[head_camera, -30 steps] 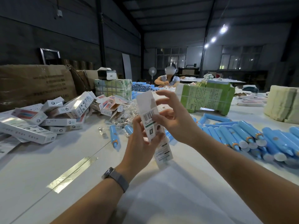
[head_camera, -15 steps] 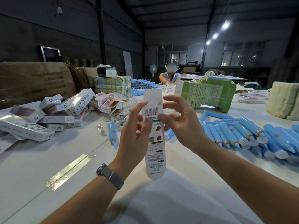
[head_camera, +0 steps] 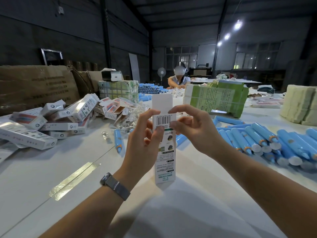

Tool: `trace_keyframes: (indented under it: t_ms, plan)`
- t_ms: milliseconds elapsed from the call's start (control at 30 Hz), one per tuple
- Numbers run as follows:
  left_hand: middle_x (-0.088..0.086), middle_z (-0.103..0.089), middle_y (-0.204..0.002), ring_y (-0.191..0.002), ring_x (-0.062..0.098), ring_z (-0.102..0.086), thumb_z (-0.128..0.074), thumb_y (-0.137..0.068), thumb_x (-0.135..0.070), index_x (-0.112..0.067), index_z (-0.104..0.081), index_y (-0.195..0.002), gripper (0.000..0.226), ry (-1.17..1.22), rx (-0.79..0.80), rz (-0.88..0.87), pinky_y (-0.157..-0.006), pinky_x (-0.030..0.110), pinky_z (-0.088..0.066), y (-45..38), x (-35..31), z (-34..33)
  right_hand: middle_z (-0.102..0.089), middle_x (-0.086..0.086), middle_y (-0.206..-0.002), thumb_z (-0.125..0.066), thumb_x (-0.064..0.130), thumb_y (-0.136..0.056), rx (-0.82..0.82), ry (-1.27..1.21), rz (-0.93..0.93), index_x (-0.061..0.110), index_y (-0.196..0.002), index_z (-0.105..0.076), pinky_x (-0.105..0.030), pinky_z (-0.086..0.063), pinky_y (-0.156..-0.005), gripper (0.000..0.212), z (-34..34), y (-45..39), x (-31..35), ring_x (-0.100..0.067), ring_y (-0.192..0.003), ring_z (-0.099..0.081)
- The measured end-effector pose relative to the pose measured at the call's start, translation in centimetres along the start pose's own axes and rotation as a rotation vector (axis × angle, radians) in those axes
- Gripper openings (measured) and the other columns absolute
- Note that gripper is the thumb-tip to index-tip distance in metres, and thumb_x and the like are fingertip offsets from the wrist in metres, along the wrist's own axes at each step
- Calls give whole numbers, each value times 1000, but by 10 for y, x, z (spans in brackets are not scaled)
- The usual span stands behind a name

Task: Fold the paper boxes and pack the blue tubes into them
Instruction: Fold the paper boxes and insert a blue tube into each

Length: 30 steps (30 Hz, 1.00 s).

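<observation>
Warehouse packing table [head_camera: 51,169]: both hands pinch an upright paper box [head_camera: 165,152], left hand [head_camera: 145,143] and right hand [head_camera: 193,131] near its open top flap [head_camera: 162,102]; blue tubes [head_camera: 257,140] lie rightward.

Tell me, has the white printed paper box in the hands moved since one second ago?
Yes. The white printed paper box turned from tilted to upright, both hands holding it, judged against the green wrapped bundle behind it.

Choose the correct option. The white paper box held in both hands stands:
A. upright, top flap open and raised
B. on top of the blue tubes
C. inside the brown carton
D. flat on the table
A: the left hand and right hand pinch the paper box upright, its plain white top flap sticking up unfolded.
</observation>
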<state>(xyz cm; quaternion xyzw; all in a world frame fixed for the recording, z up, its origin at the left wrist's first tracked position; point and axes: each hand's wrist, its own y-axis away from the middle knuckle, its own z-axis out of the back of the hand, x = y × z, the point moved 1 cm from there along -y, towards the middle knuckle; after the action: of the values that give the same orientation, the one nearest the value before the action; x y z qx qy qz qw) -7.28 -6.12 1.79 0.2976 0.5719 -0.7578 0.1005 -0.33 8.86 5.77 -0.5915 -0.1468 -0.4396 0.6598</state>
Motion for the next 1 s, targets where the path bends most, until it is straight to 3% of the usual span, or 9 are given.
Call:
trace_keyframes:
  t_ms: [133, 233, 333, 400, 533, 667, 800, 867, 1000]
  plan:
    - [-6, -64, -90, -73, 26, -64, -52, -96, -33, -41, -46, -116, 23, 14, 1, 9, -60, 50, -57, 1, -1, -1, -64, 11, -118, -73, 8, -78, -12, 27, 74, 24, -90, -70, -35, -58, -81, 21, 4, -3, 6, -17, -107, -65]
    - [-2, -64, -92, -76, 30, -64, -51, -96, -27, -45, -48, -113, 25, 18, -3, 35, -63, 54, -55, 1, 0, -1, -68, 3, -111, -79, 4, -77, -49, 133, 113, 27, -90, -64, -28, -53, -75, 30, 6, -4, 11, -17, -102, -65]
    - [-3, -64, -94, -79, 25, -65, -50, -97, -27, -49, -44, -115, 29, 11, -5, 11, -64, 52, -57, 0, 0, 0, -67, 8, -99, -81, 6, -76, -92, 242, 182, 32, -97, -54, -32, -53, -71, 43, 6, -3, 14, -15, -93, -64]
    - [1, -64, -93, -79, 24, -66, -52, -96, -27, -55, -39, -114, 36, 30, -15, 10, -64, 50, -57, 1, 0, 0, -69, 10, -101, -80, 8, -78, -94, 320, 232, 36, -108, -53, -29, -53, -71, 50, 4, -2, 15, -14, -92, -64]
    - [8, -63, -90, -78, 31, -65, -56, -97, -21, -63, -33, -117, 53, 48, -27, 20, -65, 54, -58, 0, 0, 1, -71, 5, -105, -75, 6, -83, -76, 539, 359, 19, -110, -71, -20, -47, -68, 30, 2, -1, 14, -11, -91, -61]
    - [9, -59, -88, -77, 25, -64, -54, -95, -28, -59, -39, -113, 39, -6, -11, -18, -63, 51, -58, -2, 1, 2, -69, -1, -108, -70, 2, -86, -45, 536, 370, 11, -111, -73, -28, -51, -68, 27, 0, 0, 11, -19, -96, -62]
    - [8, -58, -89, -80, 33, -63, -58, -94, -24, -59, -40, -107, 41, 5, -5, 8, -64, 56, -57, -3, 1, 4, -69, -3, -110, -69, 3, -87, -27, 527, 377, 10, -112, -72, -34, -52, -69, 26, 1, 0, 11, -23, -101, -62]
    - [2, -59, -86, -79, 34, -63, -60, -90, -24, -59, -42, -104, 42, 50, -5, 39, -66, 57, -57, -5, 1, 5, -68, -3, -110, -69, 5, -88, -14, 508, 366, 11, -112, -72, -35, -52, -70, 25, 1, 0, 13, -22, -102, -62]
    - [-14, -62, -83, -75, 17, -66, -62, -88, -20, -54, -41, -103, 42, 79, 22, 7, -64, 49, -59, -6, -1, 4, -68, 2, -102, -68, 16, -89, -26, 342, 285, 16, -100, -74, -34, -53, -74, 13, -2, -1, 18, -19, -100, -63]
